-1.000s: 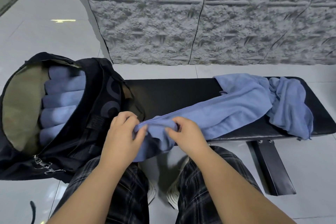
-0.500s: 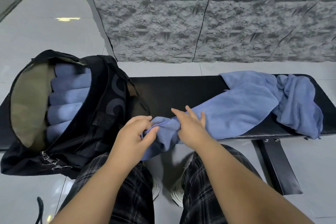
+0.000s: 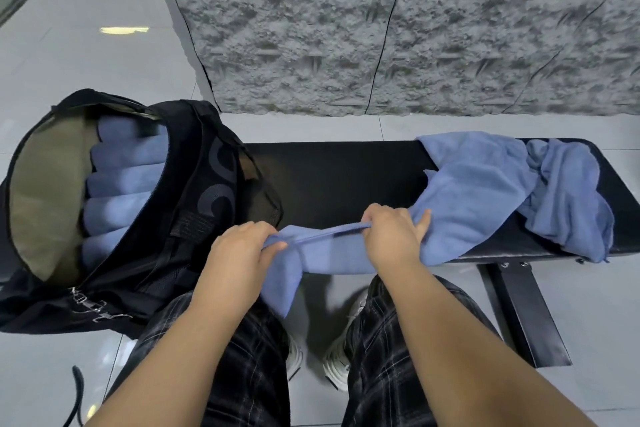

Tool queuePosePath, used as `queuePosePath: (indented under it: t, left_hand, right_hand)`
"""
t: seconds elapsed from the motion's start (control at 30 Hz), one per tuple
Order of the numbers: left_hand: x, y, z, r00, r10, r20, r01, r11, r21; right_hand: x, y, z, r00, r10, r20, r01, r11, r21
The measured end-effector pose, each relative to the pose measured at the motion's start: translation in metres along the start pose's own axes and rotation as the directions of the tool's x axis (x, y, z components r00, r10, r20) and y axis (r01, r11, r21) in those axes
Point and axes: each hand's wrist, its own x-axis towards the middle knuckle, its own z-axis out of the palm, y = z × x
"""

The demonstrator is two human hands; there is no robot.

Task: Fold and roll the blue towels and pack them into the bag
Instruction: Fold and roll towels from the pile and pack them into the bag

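Note:
A blue towel lies stretched across the black bench, its near end hanging over the front edge. My left hand pinches one corner of that end and my right hand grips the edge further right, pulling it taut between them. A second blue towel lies crumpled at the bench's right end. The black bag sits open at the left, with several rolled blue towels stacked inside against its olive lining.
A rough grey stone wall rises behind the bench. The bench's black leg stands at the right on glossy white floor tiles. My plaid trousers and white shoes are below the bench. A bag strap with metal clips hangs at the front left.
My hands have moved apart along the towel's near edge, stretching it taut; before they were bunched close together on it. The right hand went rightward.

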Motion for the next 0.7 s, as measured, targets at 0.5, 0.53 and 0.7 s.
queuePosePath:
  t: [0.5, 0.53, 0.7]
  left_hand:
    - [-0.007, 0.023, -0.002, 0.948, 0.315, 0.043, -0.314, 0.949, -0.041]
    - [-0.009, 0.025, -0.006, 0.941, 0.337, 0.023, -0.336, 0.941, -0.042]
    - [-0.019, 0.037, -0.04, 0.952, 0.294, -0.088, -0.304, 0.944, -0.131]
  right_hand:
    - [-0.048, -0.032, -0.04, 0.859, -0.464, -0.215, 0.511, 0.782, 0.357]
    - [-0.049, -0.028, -0.041, 0.863, -0.46, -0.209, 0.505, 0.791, 0.345]
    - [-0.06, -0.008, -0.048, 0.894, -0.428, -0.132, 0.446, 0.879, 0.17]
